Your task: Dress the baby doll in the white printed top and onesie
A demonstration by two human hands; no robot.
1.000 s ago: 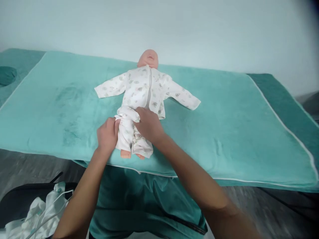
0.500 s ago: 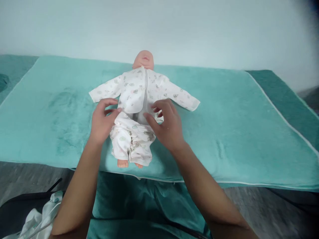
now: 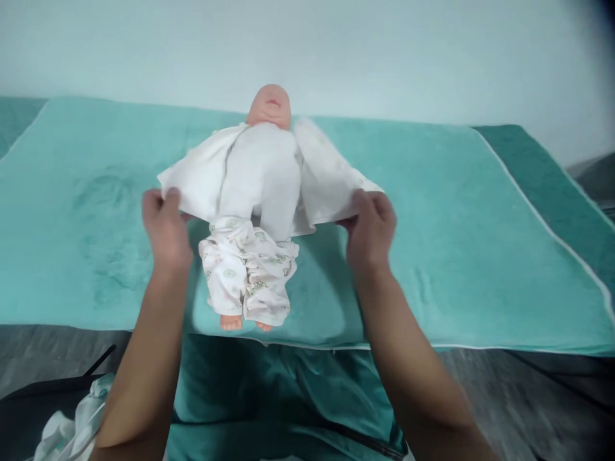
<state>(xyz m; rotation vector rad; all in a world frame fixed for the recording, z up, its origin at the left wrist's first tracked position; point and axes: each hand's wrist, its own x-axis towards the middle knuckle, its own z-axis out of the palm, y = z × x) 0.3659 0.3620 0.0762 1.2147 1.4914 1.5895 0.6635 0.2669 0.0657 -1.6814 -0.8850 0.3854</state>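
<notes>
A baby doll (image 3: 269, 109) lies on its back on a teal towel (image 3: 456, 224), head toward the wall, bare feet near the front edge. It wears white printed trousers (image 3: 247, 272) and a white jacket (image 3: 259, 173) that is spread wide apart, showing a plain white undershirt. My left hand (image 3: 166, 227) pinches the jacket's left front panel and holds it out to the left. My right hand (image 3: 372, 227) grips the right front panel and pulls it out to the right.
The towel covers a table against a pale wall, with darker teal fabric at both ends. A crumpled white cloth (image 3: 72, 429) lies on a dark surface at lower left. My teal clothing (image 3: 278, 397) fills the space below the table edge.
The hands left the trouser waist, took the jacket's two front edges and pulled them apart. The jacket, closed a second ago, now lies spread wide on both sides.
</notes>
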